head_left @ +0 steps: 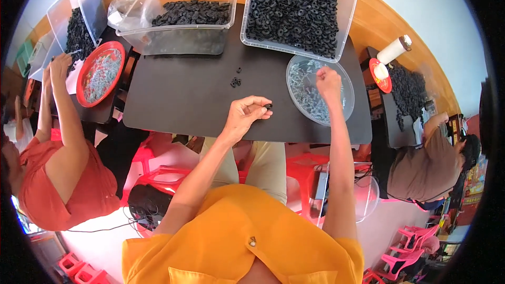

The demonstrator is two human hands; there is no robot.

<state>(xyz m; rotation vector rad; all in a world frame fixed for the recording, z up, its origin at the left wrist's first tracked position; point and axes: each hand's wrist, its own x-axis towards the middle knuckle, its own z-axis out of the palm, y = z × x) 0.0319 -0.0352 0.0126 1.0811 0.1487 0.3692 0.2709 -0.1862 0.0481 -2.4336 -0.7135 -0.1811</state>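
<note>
My left hand (pixel 243 117) is above the table's near edge, its thumb and fingers pinching a small black ring-like part (pixel 269 106). Over the round clear plastic tray (pixel 349 106), my right hand (pixel 329 81) has its fingers drawn together; whatever is between them is too small to make out. Many small silvery metal pieces (pixel 310 100) are spread in that tray. A few loose black parts (pixel 235 81) lie on the dark tabletop (pixel 179 94), left of and beyond my left hand.
At the back stand a clear bin (pixel 342 39) heaped with black ring parts and another bin (pixel 184 34) with black pieces and a plastic bag (pixel 134 10). Co-workers sit left (pixel 68 179) and right (pixel 426 171). A red tray (pixel 123 63) of metal pieces is on the left.
</note>
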